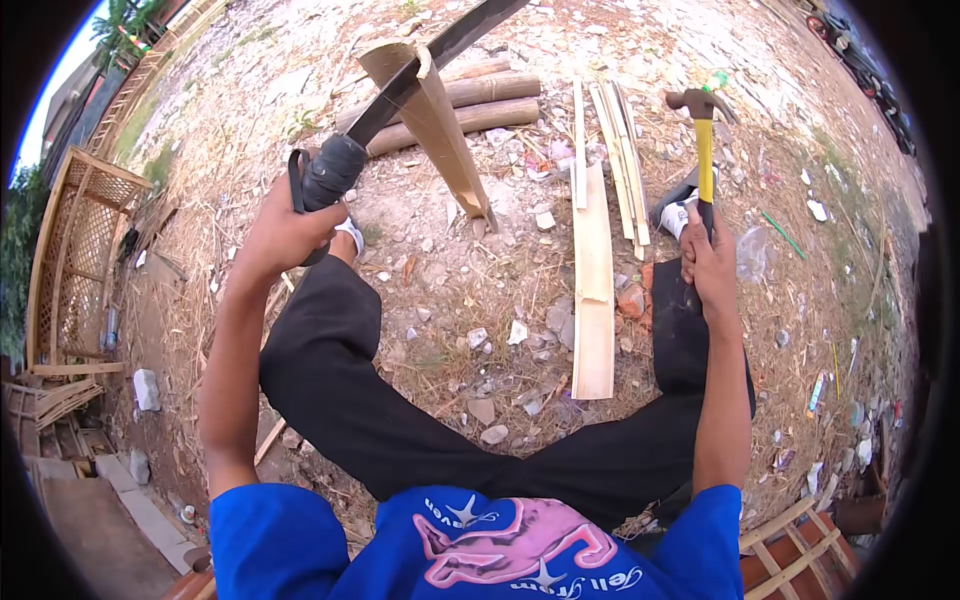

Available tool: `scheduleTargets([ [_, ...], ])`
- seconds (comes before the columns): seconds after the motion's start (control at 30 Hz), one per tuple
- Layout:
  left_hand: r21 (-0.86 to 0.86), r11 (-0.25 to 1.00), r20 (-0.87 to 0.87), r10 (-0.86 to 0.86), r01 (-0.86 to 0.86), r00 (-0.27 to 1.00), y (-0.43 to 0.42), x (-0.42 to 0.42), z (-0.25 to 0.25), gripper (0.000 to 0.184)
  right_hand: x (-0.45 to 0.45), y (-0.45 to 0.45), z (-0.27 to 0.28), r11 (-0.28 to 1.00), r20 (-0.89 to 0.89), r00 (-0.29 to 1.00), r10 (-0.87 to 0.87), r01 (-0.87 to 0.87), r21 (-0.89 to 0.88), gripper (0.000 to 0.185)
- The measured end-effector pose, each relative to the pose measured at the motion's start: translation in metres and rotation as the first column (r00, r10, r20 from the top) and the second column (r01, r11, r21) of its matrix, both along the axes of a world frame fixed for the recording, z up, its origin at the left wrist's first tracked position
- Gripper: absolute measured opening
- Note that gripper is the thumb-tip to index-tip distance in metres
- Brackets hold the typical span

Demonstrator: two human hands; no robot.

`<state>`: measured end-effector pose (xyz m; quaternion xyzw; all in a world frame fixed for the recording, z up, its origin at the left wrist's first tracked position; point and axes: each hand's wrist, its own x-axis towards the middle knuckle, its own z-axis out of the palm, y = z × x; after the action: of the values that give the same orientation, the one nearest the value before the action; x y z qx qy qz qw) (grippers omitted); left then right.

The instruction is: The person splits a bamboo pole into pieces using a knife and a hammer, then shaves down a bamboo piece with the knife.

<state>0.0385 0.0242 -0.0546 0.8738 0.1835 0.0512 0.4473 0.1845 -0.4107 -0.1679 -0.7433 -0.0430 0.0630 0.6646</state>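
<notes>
My left hand (290,230) is closed round the black-wrapped handle of a machete (425,70). Its long dark blade slants up to the right and lies across the top of an upright split bamboo piece (440,135), at the edge of the bamboo. The foot of that bamboo rests on the ground between my feet. On the right, my right hand (708,262) grips a claw hammer (705,150) by its yellow and black handle, with the head pointing up, away from the machete. Split bamboo strips (594,330) lie on the ground between the bamboo and the hammer.
Round bamboo poles (490,100) lie behind the upright piece. Stones (478,338) and broken brick (631,300) are scattered on the dirt. A wooden lattice frame (75,255) stands at the left, with another lattice (800,550) at the lower right. Motorcycles (870,75) are at the upper right.
</notes>
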Motion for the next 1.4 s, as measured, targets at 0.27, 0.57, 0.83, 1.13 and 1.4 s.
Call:
scheduleTargets([
  [0.27,0.052,0.999,0.065,-0.020,0.017,0.998,0.008,-0.009,-0.015,0.042,0.004,0.088,0.120,0.850,0.625,0.727,0.283,0.112,-0.515,0.038],
  [0.57,0.038,0.999,0.069,0.008,-0.011,0.998,-0.003,-0.008,-0.002,0.052,0.028,0.103,0.138,0.643,0.467,0.810,0.355,0.152,-0.751,0.043],
  [0.83,0.027,0.997,0.074,-0.080,0.078,0.994,-0.012,-0.001,-0.001,0.051,0.037,0.092,0.213,0.913,0.692,0.684,0.233,0.092,-0.398,0.050],
  [1.13,0.235,0.957,0.131,-0.202,0.168,0.971,-0.037,-0.007,-0.002,0.051,0.019,0.090,0.163,0.747,0.460,0.842,0.283,0.108,-0.656,0.046],
  [1.4,0.199,0.963,0.100,-0.206,0.184,0.973,-0.037,0.001,0.000,0.048,-0.018,0.053,0.201,0.961,0.547,0.829,0.113,0.049,-0.272,0.039],
])
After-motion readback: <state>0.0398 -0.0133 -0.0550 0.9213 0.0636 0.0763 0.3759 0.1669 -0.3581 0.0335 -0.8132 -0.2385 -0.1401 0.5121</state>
